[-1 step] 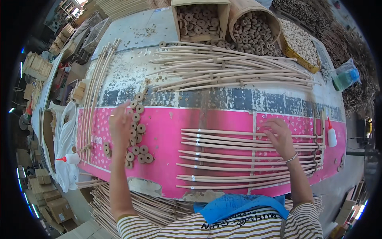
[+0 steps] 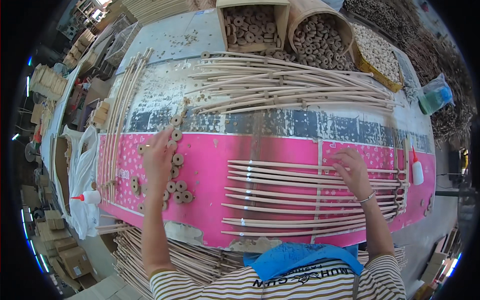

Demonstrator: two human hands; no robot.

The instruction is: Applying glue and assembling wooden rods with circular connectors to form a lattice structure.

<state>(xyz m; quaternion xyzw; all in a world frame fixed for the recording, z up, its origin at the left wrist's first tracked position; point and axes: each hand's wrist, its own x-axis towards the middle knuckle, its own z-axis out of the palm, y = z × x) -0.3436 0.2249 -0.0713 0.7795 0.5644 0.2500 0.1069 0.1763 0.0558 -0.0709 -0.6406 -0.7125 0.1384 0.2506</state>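
Note:
My left hand is over the left part of the pink sheet, its fingers stretched away from me at the edge of a scatter of brown wooden rings. Its fingers look apart, and nothing shows in them; the hand and forearm cover some rings. On the right, my right hand hovers with thumb and fingers curved apart and holds nothing. Beneath it lies a row of long pale wooden rods, side by side, their tapered ends pointing left. Small collars sit around the rods near their right ends.
More rods lie across the table's far part. Behind stand a wooden box of rings, a round tub and a yellow tray of pale pieces. Red-tipped white bottles flank the sheet. Upright rods lie left.
My left hand has shifted slightly to the right over the rings, uncovering a few on its left side. My right hand stays nearly in place.

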